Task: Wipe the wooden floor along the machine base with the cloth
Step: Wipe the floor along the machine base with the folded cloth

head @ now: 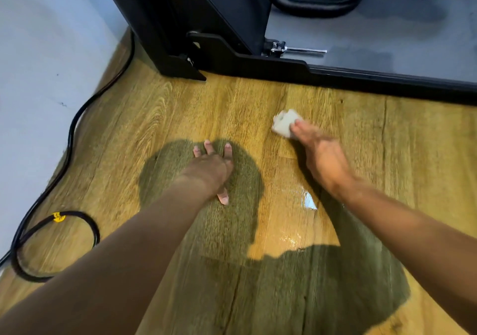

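A small white cloth (pixel 284 123) is pressed onto the wooden floor (pixel 180 107) under the fingertips of my right hand (pixel 322 154), a short way in front of the black machine base (pixel 335 75). My right hand is blurred with motion. My left hand (pixel 211 166) lies flat on the floor with its fingers spread, to the left of the cloth, holding nothing. A wet, shiny patch (pixel 304 205) shows on the boards below my right wrist.
A black cable (pixel 74 125) runs along the pale wall (pixel 38 63) at the left and ends in a loop (pixel 55 244) with a yellow tag. The machine's upright black column (pixel 193 19) stands at the back, with a grey mat (pixel 387 32) behind the base rail.
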`<action>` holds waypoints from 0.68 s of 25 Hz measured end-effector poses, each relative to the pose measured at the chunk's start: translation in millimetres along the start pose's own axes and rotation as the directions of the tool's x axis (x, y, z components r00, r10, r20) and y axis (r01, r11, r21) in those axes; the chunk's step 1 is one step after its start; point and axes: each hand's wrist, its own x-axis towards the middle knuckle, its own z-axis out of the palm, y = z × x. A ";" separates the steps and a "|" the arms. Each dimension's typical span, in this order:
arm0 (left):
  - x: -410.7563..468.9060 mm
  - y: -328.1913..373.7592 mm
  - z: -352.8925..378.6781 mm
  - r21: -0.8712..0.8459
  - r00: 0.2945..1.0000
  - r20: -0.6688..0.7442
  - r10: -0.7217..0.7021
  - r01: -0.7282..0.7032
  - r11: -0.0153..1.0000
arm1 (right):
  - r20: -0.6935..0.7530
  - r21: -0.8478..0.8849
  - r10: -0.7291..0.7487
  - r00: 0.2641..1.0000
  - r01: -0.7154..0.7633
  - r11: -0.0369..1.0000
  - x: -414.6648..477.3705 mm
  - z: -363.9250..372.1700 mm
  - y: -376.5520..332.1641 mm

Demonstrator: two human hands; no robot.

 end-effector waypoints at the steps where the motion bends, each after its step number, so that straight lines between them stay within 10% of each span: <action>1: -0.1 -0.6 1.2 -0.001 1.000 0.000 0.001 -0.001 1.000 | 0.057 -0.004 -0.104 0.993 0.105 0.994 -29.5 10.7 -8.1; 5: 1.5 -1.3 4.8 0.016 1.000 -0.012 0.005 -0.005 1.000 | 0.292 -0.076 -0.421 0.859 0.460 0.885 -74.6 1.6 -3.6; 10: 3.3 -3.6 6.6 -0.022 1.000 0.007 -0.023 0.023 0.999 | 0.098 -0.063 -0.057 0.993 0.064 0.996 -33.4 -5.2 -10.5; 17: 0.7 -0.6 3.5 -0.023 1.000 0.018 -0.021 0.022 0.999 | 0.307 -0.022 -0.531 0.790 0.564 0.825 -96.9 -4.2 -22.4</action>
